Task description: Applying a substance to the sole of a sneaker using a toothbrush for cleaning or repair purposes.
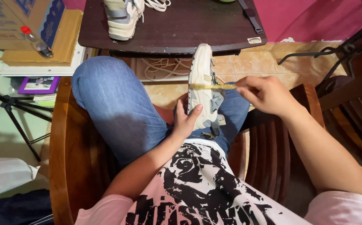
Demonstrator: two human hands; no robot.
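A cream and grey sneaker (204, 79) stands on its heel on my right thigh, sole turned left. My left hand (186, 118) grips its lower end, thumb across the upper. My right hand (266, 95) holds a yellow toothbrush (214, 86) by the handle, its bristle end laid across the sneaker's sole edge. I sit in a wooden chair (62, 141) in blue jeans.
A dark wooden table (189, 29) ahead carries the second sneaker (122, 16), loose laces and a black strap (251, 16). At the left are a cardboard box (14, 16), a plastic bottle (35, 41) and a tripod (14, 112). Another dark chair (355, 96) is at the right.
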